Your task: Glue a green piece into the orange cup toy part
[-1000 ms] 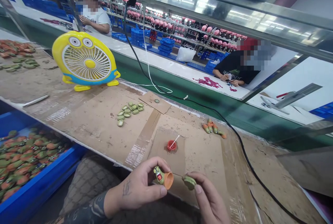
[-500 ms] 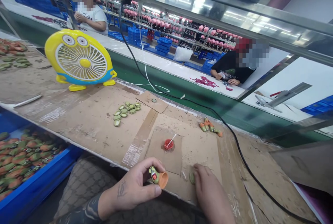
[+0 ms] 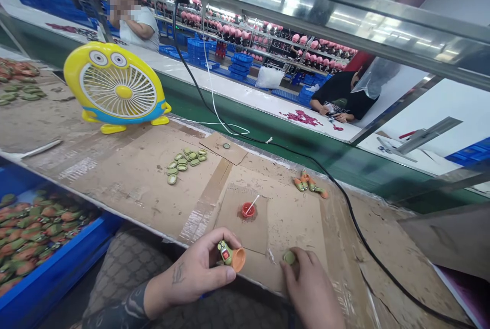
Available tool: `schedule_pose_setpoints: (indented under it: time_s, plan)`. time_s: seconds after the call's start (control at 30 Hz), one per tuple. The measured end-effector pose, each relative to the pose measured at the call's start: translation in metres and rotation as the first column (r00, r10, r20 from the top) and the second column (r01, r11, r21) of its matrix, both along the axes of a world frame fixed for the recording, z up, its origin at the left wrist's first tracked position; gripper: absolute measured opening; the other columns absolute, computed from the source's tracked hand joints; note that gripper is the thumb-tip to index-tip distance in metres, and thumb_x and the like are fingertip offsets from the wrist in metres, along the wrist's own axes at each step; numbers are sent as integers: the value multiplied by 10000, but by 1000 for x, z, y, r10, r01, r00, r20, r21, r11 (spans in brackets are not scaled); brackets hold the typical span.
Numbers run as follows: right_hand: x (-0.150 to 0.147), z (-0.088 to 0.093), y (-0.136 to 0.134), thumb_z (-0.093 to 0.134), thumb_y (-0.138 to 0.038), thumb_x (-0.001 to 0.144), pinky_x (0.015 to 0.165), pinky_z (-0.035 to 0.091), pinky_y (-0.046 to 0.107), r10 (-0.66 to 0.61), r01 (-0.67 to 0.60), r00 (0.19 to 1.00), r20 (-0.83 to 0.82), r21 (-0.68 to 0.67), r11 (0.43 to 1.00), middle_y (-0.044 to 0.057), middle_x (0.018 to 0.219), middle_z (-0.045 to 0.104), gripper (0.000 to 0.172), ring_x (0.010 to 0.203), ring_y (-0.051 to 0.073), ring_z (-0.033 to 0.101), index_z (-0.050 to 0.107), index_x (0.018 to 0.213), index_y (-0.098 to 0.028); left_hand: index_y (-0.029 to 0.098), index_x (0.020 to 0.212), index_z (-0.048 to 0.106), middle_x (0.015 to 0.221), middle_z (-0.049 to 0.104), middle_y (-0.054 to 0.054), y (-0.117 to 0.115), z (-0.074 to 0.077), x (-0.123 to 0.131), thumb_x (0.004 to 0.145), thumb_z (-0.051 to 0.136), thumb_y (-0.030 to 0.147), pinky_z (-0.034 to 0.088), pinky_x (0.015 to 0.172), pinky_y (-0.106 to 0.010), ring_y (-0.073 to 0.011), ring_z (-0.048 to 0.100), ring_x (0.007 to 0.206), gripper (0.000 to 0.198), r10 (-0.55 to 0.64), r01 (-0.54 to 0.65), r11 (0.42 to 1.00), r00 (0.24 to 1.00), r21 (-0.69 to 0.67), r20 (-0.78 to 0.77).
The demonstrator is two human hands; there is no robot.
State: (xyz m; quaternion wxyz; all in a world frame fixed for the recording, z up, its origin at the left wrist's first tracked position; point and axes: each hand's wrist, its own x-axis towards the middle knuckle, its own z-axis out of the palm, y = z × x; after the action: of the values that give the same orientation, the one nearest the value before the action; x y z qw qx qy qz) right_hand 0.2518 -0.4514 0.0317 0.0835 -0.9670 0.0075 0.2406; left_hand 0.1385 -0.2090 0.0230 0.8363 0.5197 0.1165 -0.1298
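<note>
Fingers (image 3: 214,243) of the left hand (image 3: 193,273) are closing around a small moulded green figure piece (image 3: 225,253) with a flared orange cup end (image 3: 238,259), gripping it clear of the bench; the thumb is bearing on the green body while the orange rim is standing free of the skin, which I judge a sound hold for keeping the piece steady. Fingertips (image 3: 286,268) of the right hand (image 3: 310,290) are resting on a small oval olive-green disc (image 3: 290,257), which is lying on a brown cardboard sheet (image 3: 294,227); I cannot tell whether they are pinching it or only touching it. A small red cup (image 3: 248,210) holding a white stick (image 3: 252,203) is standing on the same sheet, just ahead of the hands; its contents are too small to tell. Loose olive-green ovals (image 3: 181,163) are lying clustered farther off; green-and-orange moulded pieces (image 3: 308,184) are lying toward the right; a blue plastic crate (image 3: 57,273) of similar pieces is sitting at lower left.
</note>
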Motion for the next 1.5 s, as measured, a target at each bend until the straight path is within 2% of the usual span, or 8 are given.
schedule_pose_setpoints:
  time_s: [0.2, 0.33, 0.43, 0.53, 0.73, 0.87, 1.1, 1.5]
  plan:
    - [-20, -15, 1, 322, -859, 611, 898, 385, -263, 23, 55, 984, -176, 422, 905, -102, 1417, 336, 925, 1054, -319, 430, 301, 1399, -376, 199, 1065, 541, 1014, 542, 39, -6, 6, 0, 630, 892, 610, 406, 735, -46, 18, 521, 865, 693, 9, -8, 1000, 1000, -18, 12]
    - [-39, -19, 11, 343, -755, 690, 978, 364, -282, 222, -229, 972, 74, 489, 841, -66, 1431, 332, 829, 1137, -340, 415, 467, 1338, -252, 232, 1094, 561, 1064, 556, 41, -9, 7, -3, 696, 826, 623, 427, 804, -51, -4, 544, 961, 618, -16, 9, 993, 998, 117, 60]
    - [-45, -5, 29, 469, -488, 724, 963, 284, -318, 362, -615, 598, 715, 120, 779, -129, 1217, 491, 435, 1034, -397, 352, 621, 1085, -300, 251, 1104, 582, 1079, 587, 36, -10, 10, -3, 729, 777, 646, 437, 883, -70, -23, 550, 996, 578, -12, -10, 977, 994, 211, 105]
    - [-46, 13, 45, 584, -431, 624, 975, 247, -303, 378, -636, 308, 873, -107, 764, -161, 1101, 521, 372, 1036, -391, 285, 636, 985, -360, 251, 1079, 628, 1097, 611, 34, -9, 15, -2, 730, 761, 668, 444, 928, -65, -18, 569, 1029, 560, -8, -41, 957, 986, 287, 169]
    - [-46, 21, 49, 588, -418, 615, 962, 234, -303, 413, -692, 296, 861, -104, 715, -157, 1072, 530, 385, 1041, -385, 278, 631, 996, -384, 211, 987, 717, 1061, 661, 28, -4, 15, -2, 732, 860, 499, 474, 923, 13, 37, 629, 1012, 410, 14, -114, 934, 958, 339, 286]
    - [-46, 21, 47, 593, -418, 602, 959, 233, -303, 417, -718, 294, 860, -89, 691, -167, 1071, 531, 366, 1050, -389, 287, 631, 966, -408, 296, 1093, 671, 1049, 664, 66, -2, 5, 0, 723, 897, 212, 488, 942, 91, 87, 646, 998, 441, -41, -295, 854, 783, 428, 621]
    - [-42, 25, 53, 655, -366, 510, 1007, 292, -247, 397, -780, 248, 883, -61, 623, -162, 1096, 530, 412, 1141, -350, 323, 656, 922, -356, 223, 1070, 639, 962, 682, 56, 3, 0, 1, 655, 932, 293, 459, 926, 132, 111, 644, 909, 513, -136, -489, 710, 610, 506, 781]
    - [-45, 34, 60, 651, -349, 541, 967, 272, -250, 440, -840, 239, 866, -43, 541, -119, 999, 546, 352, 1064, -351, 307, 664, 893, -332, 232, 1031, 716, 911, 726, 10, 7, 1, -6, 734, 898, 237, 506, 801, 85, 63, 692, 839, 349, -168, -426, 702, 679, 570, 715]
